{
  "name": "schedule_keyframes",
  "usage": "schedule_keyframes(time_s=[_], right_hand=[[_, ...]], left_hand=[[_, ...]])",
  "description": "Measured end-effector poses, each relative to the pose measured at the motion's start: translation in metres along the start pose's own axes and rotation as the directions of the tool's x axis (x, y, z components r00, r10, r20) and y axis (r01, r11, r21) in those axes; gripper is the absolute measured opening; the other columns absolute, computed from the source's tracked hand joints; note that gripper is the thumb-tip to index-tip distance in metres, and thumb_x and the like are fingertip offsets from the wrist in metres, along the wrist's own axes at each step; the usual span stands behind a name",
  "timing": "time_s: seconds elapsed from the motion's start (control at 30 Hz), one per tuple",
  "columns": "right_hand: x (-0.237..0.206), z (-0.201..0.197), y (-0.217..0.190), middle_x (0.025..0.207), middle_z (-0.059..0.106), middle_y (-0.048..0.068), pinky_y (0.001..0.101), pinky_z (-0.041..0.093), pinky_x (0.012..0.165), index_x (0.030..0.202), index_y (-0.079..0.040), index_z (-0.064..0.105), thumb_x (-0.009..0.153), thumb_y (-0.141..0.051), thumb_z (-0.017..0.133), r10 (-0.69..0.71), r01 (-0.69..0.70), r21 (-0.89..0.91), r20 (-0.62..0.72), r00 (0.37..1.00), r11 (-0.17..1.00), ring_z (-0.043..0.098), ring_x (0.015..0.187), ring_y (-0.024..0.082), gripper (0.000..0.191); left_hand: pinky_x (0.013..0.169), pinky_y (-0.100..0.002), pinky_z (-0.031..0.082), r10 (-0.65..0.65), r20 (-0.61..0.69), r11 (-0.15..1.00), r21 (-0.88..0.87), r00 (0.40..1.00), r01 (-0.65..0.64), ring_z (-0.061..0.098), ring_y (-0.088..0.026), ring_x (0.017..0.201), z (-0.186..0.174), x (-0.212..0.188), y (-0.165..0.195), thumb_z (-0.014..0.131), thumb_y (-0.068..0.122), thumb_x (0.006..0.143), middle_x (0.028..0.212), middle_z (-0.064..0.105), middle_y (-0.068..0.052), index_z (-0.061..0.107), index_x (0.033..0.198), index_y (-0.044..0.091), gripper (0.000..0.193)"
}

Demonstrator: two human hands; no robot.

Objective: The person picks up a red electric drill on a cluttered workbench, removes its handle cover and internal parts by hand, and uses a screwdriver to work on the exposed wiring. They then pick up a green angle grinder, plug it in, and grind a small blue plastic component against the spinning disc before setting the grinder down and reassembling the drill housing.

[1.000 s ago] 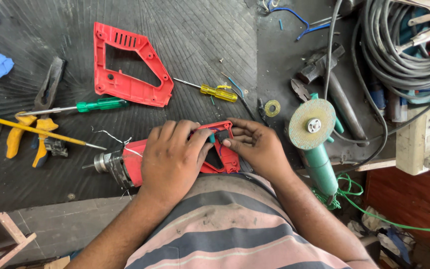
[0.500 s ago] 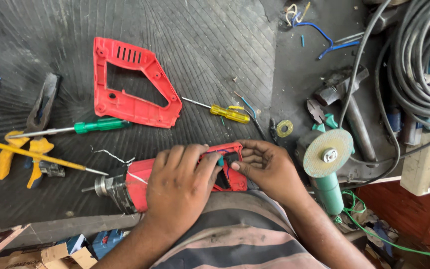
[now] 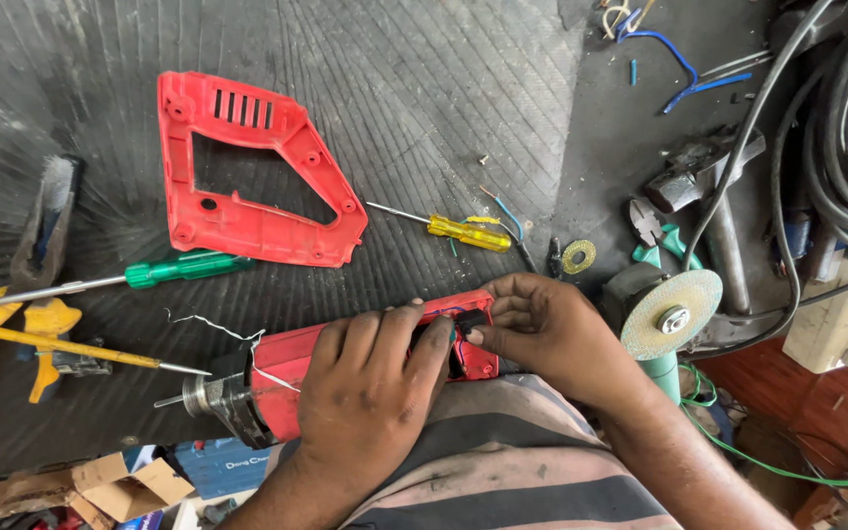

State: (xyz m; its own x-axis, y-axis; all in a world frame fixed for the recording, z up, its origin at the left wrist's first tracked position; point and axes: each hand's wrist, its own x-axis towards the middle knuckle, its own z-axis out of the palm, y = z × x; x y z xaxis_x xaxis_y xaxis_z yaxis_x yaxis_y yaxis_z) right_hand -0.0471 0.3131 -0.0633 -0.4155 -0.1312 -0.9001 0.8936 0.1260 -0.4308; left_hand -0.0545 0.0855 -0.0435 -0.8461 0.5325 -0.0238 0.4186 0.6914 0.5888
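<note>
On a ribbed black rubber mat, the left hand clamps a red drill body lying lengthwise left-to-right, while the right hand pinches inside its handle end.

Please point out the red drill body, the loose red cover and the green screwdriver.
red drill body (image 3: 282, 368), head view, bare front housing.
loose red cover (image 3: 247, 221), head view, lower bar.
green screwdriver (image 3: 184, 268), head view, handle.

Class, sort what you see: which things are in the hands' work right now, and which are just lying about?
In hand:
left hand
right hand
opened red drill body

Lying about:
red housing cover
green screwdriver
yellow screwdriver
angle grinder
yellow pliers
hammer
</note>
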Motion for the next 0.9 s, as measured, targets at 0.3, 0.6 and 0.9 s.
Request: schedule_keyframes(time_s=[0.3,0.6,0.9], right_hand=[[0.006,0.010,-0.006,0.087,0.075,0.005,0.0257,0.060,0.075,0.105,0.002,0.068,0.078,0.003,0.081,-0.027,0.016,-0.196,-0.055,0.998,0.980,0.070,0.079,0.009,0.030],[0.001,0.017,-0.017,0.084,0.075,0.003,0.0242,0.059,0.072,0.102,0.001,0.068,0.078,0.003,0.079,-0.036,0.010,-0.266,-0.093,0.995,0.964,0.070,0.076,0.007,0.027],[0.003,0.011,-0.004,0.088,0.075,0.004,0.0250,0.060,0.075,0.104,0.002,0.069,0.079,0.002,0.080,-0.056,0.045,-0.129,-0.078,0.995,0.991,0.072,0.079,0.008,0.027]], left_hand=[[0.082,-0.040,0.049,-0.001,-0.021,0.999,0.037,1.000,0.002,0.062,-0.023,0.094,0.005,-0.006,-0.005,0.066,0.024,0.090,0.112,0.068,-0.008,0.071,0.115,0.009,0.030],[0.079,-0.039,0.047,-0.009,0.010,0.997,0.072,1.000,0.009,0.060,-0.022,0.091,0.004,-0.005,-0.003,0.062,0.026,0.088,0.111,0.068,-0.006,0.072,0.114,0.012,0.031],[0.075,-0.039,0.045,0.003,0.040,0.999,0.033,0.999,-0.005,0.059,-0.022,0.090,-0.001,-0.002,-0.003,0.063,0.024,0.088,0.110,0.067,-0.004,0.073,0.115,0.015,0.030]])
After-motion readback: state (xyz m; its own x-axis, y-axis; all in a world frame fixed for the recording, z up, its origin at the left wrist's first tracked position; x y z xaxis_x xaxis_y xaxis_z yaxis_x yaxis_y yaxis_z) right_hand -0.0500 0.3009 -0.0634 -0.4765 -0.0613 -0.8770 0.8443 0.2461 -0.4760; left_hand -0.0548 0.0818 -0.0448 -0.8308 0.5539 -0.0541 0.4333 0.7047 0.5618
